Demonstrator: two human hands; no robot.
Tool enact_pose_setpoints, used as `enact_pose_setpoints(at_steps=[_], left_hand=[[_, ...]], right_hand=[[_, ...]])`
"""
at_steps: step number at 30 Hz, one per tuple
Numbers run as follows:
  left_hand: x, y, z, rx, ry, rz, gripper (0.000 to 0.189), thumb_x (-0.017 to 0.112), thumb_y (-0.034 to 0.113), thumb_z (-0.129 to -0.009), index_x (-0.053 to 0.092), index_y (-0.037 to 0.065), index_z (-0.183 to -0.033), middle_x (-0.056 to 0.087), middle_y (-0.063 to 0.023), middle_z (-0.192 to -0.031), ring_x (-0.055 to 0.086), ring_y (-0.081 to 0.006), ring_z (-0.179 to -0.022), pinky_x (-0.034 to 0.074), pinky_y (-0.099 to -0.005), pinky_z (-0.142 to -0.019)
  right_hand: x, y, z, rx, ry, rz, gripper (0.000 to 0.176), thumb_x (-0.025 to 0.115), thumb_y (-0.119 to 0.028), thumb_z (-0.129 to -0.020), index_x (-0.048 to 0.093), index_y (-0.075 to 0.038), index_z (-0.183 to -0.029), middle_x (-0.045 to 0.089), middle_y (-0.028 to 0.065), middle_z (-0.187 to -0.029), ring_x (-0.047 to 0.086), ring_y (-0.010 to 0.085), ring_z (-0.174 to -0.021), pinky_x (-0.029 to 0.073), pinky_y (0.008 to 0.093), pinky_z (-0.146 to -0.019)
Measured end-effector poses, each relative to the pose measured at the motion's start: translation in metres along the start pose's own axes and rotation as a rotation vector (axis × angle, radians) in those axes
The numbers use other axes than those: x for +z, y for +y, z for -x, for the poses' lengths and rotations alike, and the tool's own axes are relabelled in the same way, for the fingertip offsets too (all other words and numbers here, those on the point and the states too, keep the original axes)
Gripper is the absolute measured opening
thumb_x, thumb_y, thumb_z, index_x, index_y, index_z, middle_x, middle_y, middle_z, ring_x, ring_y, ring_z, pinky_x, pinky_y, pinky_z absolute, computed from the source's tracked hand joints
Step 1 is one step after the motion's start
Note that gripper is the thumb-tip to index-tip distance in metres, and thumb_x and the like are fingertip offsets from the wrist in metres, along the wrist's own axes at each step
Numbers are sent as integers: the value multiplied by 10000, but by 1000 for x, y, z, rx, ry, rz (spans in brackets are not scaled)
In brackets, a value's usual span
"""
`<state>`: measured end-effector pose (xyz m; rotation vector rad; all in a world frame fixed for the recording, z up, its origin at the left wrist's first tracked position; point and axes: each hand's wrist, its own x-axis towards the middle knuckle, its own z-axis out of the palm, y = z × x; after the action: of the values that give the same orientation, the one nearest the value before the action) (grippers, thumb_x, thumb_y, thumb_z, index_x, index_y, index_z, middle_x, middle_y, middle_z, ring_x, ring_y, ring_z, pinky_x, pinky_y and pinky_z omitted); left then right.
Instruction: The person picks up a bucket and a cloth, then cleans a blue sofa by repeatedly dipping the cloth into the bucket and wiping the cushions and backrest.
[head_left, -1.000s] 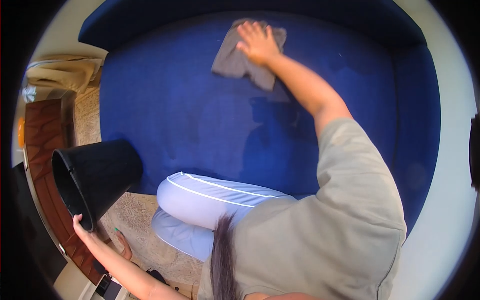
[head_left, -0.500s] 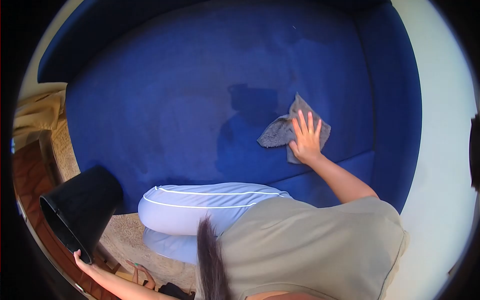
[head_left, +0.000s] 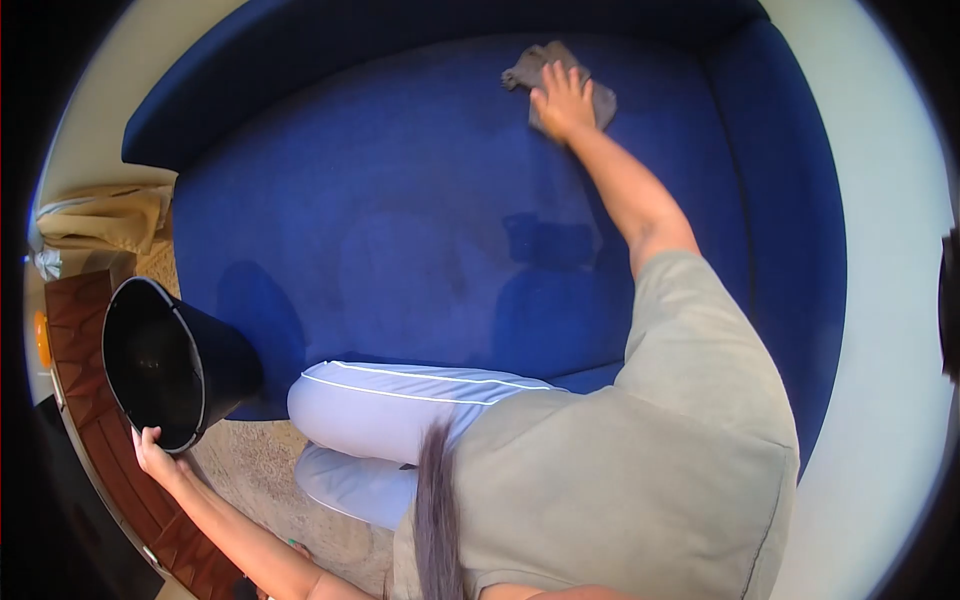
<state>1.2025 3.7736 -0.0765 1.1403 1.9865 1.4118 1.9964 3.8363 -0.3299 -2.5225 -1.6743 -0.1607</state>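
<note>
My right hand [head_left: 566,104] lies flat, fingers stretched out, on a grey cloth [head_left: 603,103] near the back of the blue sofa seat [head_left: 400,200]. The cloth is bunched to the left of the fingers and spreads out under the palm. Down at the left, my left hand [head_left: 157,460] grips the lower rim of a black bucket [head_left: 228,365]. The bucket is tilted against the sofa's front corner, its mouth facing me. Its dark inside shows no clear contents.
The sofa's backrest [head_left: 330,75] runs along the top and its armrest [head_left: 790,230] stands at the right. A beige carpet [head_left: 250,470] lies below the seat. At the far left are brown patterned furniture [head_left: 85,340] and tan fabric [head_left: 105,218].
My right hand has slid the cloth from the right middle of the seat up toward the backrest. The bucket has turned so more of its mouth shows, my left hand still on its rim.
</note>
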Motion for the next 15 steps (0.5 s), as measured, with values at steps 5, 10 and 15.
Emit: enact_pose_setpoints(at_steps=[5, 10, 15], left_hand=[[54, 41, 10, 31, -210, 53, 552, 471, -37, -652, 574, -43, -1194, 616, -84, -1046, 584, -179, -903, 468, -274, -831], [102, 88, 62, 50, -499, 194, 544, 455, -47, -667, 567, -51, -1200, 638, -91, -1006, 608, -169, -856, 484, -257, -799], [142, 135, 132, 28, -694, 280, 549, 456, -42, -680, 552, -59, -1220, 643, -98, -1002, 610, -149, -833, 480, -240, -771]], right_hand=[[-31, -10, 188, -260, 22, -138, 564, 414, -403, -943, 352, -94, -1410, 286, 112, -1490, 236, 334, -1378, 179, 519, -1112], [-66, -5, 292, -214, -80, -635, 336, 586, -117, -843, 577, -55, -1172, 550, 121, -1249, 498, 282, -1181, 388, 396, -989], [-245, -34, 246, -174, -173, -1308, 269, 528, -27, -804, 608, 21, -1056, 663, 94, -952, 609, 149, -910, 482, 294, -821]])
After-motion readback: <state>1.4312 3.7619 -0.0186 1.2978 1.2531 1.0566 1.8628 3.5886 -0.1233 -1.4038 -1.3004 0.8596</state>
